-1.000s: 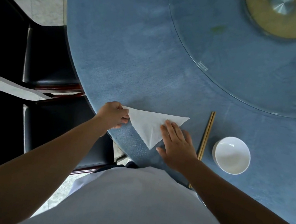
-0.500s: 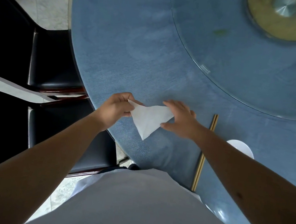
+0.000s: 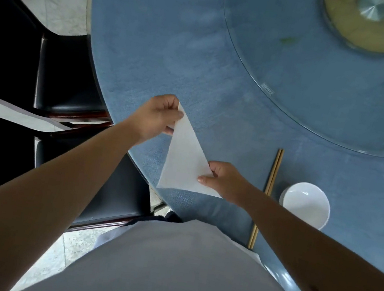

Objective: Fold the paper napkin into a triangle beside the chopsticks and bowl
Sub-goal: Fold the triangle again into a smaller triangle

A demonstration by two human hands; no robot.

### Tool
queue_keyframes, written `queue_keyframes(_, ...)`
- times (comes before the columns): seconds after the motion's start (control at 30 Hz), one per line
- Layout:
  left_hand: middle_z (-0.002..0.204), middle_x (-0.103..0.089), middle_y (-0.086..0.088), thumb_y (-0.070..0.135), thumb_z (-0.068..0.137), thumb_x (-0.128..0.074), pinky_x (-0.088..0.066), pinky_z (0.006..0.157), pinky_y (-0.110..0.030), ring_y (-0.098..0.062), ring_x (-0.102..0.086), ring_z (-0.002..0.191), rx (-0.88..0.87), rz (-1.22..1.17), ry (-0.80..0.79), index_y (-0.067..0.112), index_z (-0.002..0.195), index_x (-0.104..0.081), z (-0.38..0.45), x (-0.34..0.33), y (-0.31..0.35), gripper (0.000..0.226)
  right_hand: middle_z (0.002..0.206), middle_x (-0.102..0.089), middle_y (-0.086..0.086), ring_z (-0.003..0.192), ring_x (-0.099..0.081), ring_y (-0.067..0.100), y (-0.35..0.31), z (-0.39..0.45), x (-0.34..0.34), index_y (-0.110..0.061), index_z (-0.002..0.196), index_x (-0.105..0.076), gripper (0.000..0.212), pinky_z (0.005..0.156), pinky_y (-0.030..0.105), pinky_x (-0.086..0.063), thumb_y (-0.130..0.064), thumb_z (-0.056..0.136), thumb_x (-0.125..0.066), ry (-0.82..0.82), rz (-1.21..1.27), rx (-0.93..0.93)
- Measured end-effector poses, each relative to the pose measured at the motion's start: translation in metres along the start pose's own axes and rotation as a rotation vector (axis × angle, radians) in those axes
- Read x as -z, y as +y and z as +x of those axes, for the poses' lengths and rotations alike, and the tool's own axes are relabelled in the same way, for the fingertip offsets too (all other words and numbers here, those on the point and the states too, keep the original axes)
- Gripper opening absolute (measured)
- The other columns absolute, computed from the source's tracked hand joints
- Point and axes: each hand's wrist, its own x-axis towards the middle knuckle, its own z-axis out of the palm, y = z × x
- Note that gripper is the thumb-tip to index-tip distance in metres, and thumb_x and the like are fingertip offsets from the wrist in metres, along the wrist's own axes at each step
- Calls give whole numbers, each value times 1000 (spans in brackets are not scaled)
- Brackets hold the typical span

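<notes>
A white paper napkin (image 3: 184,164), folded into a triangle, is held just above the blue table (image 3: 174,55) near its front edge. My left hand (image 3: 158,116) pinches the napkin's far, narrow tip. My right hand (image 3: 224,181) pinches its near right corner. A pair of wooden chopsticks (image 3: 271,179) lies to the right of the napkin, pointing away from me, partly hidden by my right forearm. A white bowl (image 3: 305,203) stands empty just right of the chopsticks.
A round glass turntable (image 3: 318,94) covers the far right of the table, with a yellowish hub (image 3: 363,24) at its middle. Black chairs (image 3: 67,72) stand to the left of the table. The table edge curves close to my body.
Both hands lifted the folded napkin and turned it: its long edge faced away before, and now one tip points away while the other corners sit near me, closer to the chopsticks.
</notes>
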Motion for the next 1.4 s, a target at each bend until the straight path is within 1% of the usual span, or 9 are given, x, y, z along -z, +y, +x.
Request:
queue_keyframes(0.13,74,-54,-4,12,91,-54,-55,66,-34,-17,-59,65,82,288,77,14,74,-48,34,-16,-11,18,61,-55,-8,59,-48,8,8,-9,-14,-14,67,-58,18,60,27,-39,-19,84,-64,92,68,-124)
queue_keyframes(0.3,86,-61,0,26,92,-54,-43,65,-28,-21,-57,78,-1,683,46,19,88,-56,60,-36,-16,7,73,-72,11,68,-70,22,17,-11,-24,8,87,-63,27,57,27,-48,-17,77,-56,146,228,-319)
queue_keyframes(0.53,97,-66,-6,21,90,-52,-55,77,-43,-32,-63,85,-74,835,-75,21,104,-57,82,-49,-25,15,63,-67,11,57,-63,19,16,-11,-32,-1,68,-63,23,59,30,-47,-18,81,-54,147,253,-337)
queue_keyframes(0.7,149,-39,-7,25,92,-53,-39,105,-46,-30,-41,132,-168,1004,-56,19,146,-32,76,-48,-42,59,55,-52,1,52,-53,16,12,-11,-27,-14,58,-41,35,53,26,-41,-34,81,-56,226,-184,-316)
queue_keyframes(0.8,160,-22,-7,35,94,-49,-25,115,-46,-26,-20,146,-294,1130,-99,13,152,-19,42,-46,-60,68,70,-58,-1,60,-55,14,16,-14,-23,-18,88,-50,23,54,26,-42,-39,82,-56,283,-178,-296)
queue_keyframes(0.9,163,-7,-8,47,95,-31,-15,119,-46,-23,-5,150,-381,1350,-233,9,153,-8,7,-43,-94,73,80,-65,2,70,-63,20,21,-17,-21,-29,123,-38,45,66,34,-53,-35,82,-55,290,-131,-250)
queue_keyframes(1.03,160,-21,-14,47,93,-32,-24,116,-50,-28,-22,147,-421,1469,-196,4,150,-24,-20,-43,-128,72,75,-60,-5,75,-61,19,22,-20,-17,-37,130,-36,48,71,33,-52,-23,87,-51,198,-310,-130)
queue_keyframes(1.33,162,-11,-11,52,96,-29,-14,119,-49,-27,-12,149,-387,1487,-173,9,153,-15,-21,-41,-133,73,72,-55,-14,72,-56,11,23,-18,-5,-31,130,-55,58,67,25,-47,-6,80,-37,87,-422,-73)
queue_keyframes(1.4,162,-9,-11,53,96,-27,-14,119,-49,-27,-11,149,-390,1487,-164,10,153,-14,-22,-41,-133,73,81,-62,-9,82,-61,16,25,-18,-2,-27,128,-58,55,74,27,-50,-4,83,-37,80,-477,-17)
